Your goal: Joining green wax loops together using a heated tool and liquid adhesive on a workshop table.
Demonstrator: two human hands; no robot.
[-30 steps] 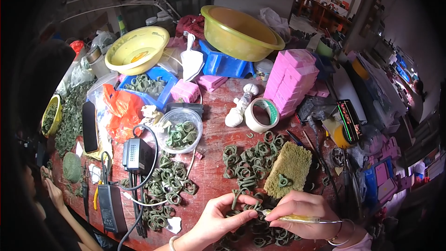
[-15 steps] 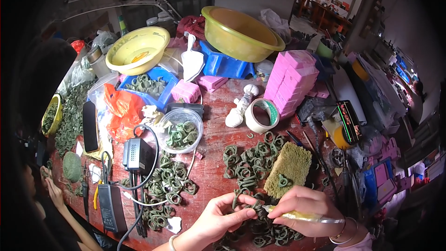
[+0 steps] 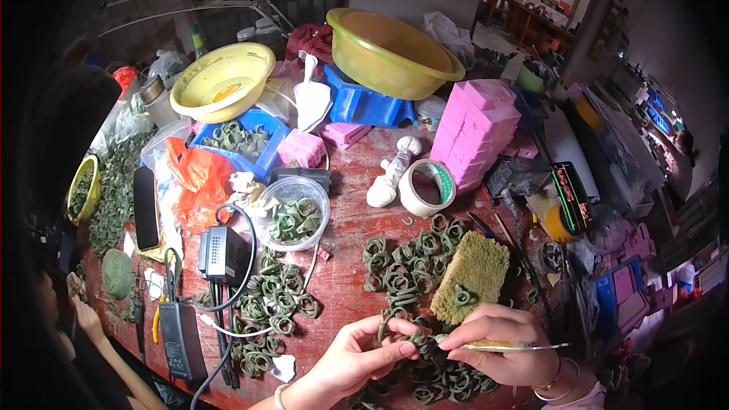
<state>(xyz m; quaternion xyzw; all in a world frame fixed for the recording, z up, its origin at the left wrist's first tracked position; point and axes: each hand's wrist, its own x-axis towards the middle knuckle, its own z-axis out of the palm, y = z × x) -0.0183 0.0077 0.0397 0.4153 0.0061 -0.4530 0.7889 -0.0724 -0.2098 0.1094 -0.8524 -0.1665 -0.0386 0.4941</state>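
My left hand (image 3: 366, 355) is closed, thumb and fingers pinching a small dark green ring (image 3: 418, 339). In my right hand (image 3: 507, 343) is a slim hand tool (image 3: 497, 346) with a yellowish handle, its tip against or very near that ring; the fingers partly hide the contact. A second ring (image 3: 383, 326) rests by my left fingers. Just behind my right hand lies a coarse yellow-green sponge (image 3: 480, 262) with a single green ring (image 3: 463, 296) on it. More loose rings (image 3: 456, 381) are heaped beneath my hands, and another pile of rings (image 3: 402, 277) spreads left of the sponge.
Left are a black power adapter (image 3: 182, 345), cables and a clear tub (image 3: 323, 220) of green pieces. A tape roll (image 3: 408, 193), pink block stack (image 3: 474, 133) and yellow basins (image 3: 395, 80) stand farther back. Another person's hand (image 3: 89, 320) shows at far left.
The handle of the tool has turned in my right hand and now appears thinner, its rear end slightly higher. My left hand still pinches the ring in nearly the same place.
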